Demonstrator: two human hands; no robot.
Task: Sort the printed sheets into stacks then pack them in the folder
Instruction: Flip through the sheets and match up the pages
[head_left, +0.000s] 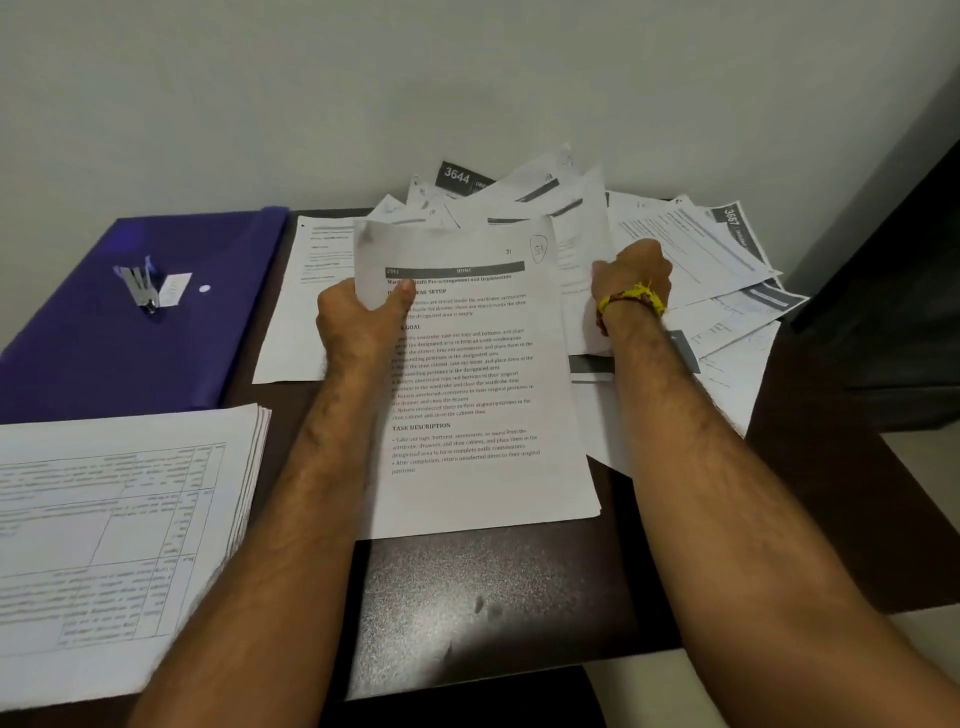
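A white printed sheet (478, 374) is gripped by the left hand (358, 322); the right hand (631, 275) is curled into loose white sheets (691, 260) at the dark table's (493, 592) far edge.

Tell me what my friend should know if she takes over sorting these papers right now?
Left hand grips the top-left edge of a printed sheet, thumb on top. Right hand reaches into the messy pile by the wall; its fingers are hidden, so its hold is unclear.
The blue folder lies shut at far left with a stapler on it.
Done: one neat stack at near left, another sheet beside the folder.
Left: sort the pile, then pack everything in the folder.
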